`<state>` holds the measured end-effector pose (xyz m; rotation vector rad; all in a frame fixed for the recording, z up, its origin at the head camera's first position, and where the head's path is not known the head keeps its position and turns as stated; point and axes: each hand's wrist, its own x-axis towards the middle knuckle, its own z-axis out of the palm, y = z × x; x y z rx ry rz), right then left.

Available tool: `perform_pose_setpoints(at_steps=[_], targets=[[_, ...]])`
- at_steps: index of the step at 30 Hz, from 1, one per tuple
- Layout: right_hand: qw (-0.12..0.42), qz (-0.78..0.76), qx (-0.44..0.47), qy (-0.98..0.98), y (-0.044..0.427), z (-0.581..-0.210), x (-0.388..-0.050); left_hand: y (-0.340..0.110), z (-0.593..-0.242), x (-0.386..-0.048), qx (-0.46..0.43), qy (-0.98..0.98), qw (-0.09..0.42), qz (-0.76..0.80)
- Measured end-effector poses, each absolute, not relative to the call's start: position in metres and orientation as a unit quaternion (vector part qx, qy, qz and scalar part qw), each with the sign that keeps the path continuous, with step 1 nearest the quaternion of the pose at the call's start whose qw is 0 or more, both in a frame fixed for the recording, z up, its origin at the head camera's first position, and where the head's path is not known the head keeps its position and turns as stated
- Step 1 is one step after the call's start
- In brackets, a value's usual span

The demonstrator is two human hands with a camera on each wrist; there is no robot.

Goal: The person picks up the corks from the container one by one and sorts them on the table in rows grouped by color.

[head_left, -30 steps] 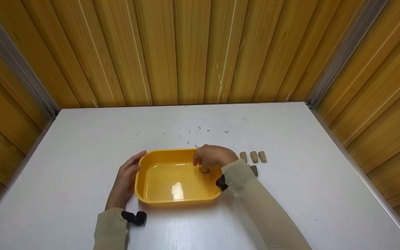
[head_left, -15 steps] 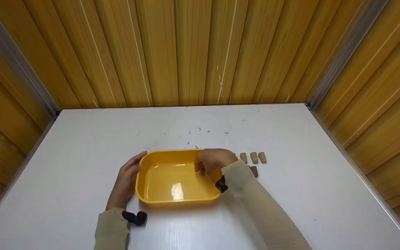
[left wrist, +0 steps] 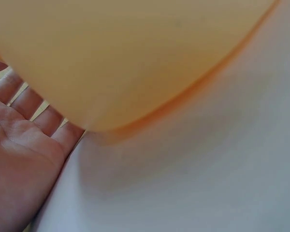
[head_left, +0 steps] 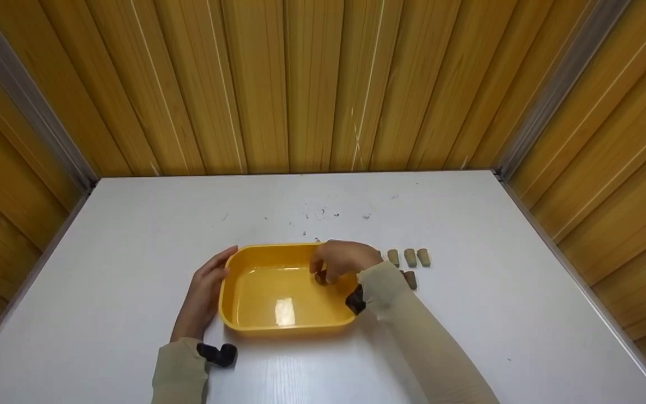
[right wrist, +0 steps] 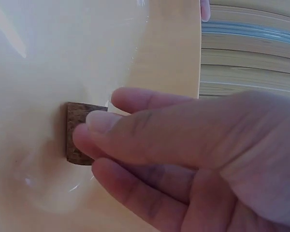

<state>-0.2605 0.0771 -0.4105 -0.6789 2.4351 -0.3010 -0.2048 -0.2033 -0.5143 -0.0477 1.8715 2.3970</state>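
Note:
A yellow plastic basin (head_left: 270, 311) stands on the white table. My left hand (head_left: 206, 289) rests against its left wall. In the left wrist view, the fingers (left wrist: 49, 120) lie nearly straight along the outside of the wall. My right hand (head_left: 345, 259) reaches over the right side into the basin. Between its thumb and index finger it pinches a brown tapered cork (right wrist: 77, 113), low over the basin floor. The hand covers part of the cork; whether the cork touches the floor, I cannot tell.
Several light tapered corks (head_left: 410, 257) lie in a row right of the basin. A darker cork (head_left: 410, 280) lies just nearer, partly beside the right sleeve (head_left: 407, 308). Dark specks (head_left: 323, 212) dot the table behind the basin. Wood-patterned panels (head_left: 306, 84) wall the table.
The right hand has lowered slightly inside the basin, and the cork at its fingertips has shifted a little left. The left hand and the basin have hardly moved.

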Motion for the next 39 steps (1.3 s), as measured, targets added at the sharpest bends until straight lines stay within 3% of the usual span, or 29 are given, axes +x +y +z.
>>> perform_pose_setpoints(at_steps=[39], targets=[[0.269,-0.078,-0.281,0.918,0.062,-0.419,-0.262,-0.204,-0.513,-0.204,-0.026,0.611,0.055,0.790]])
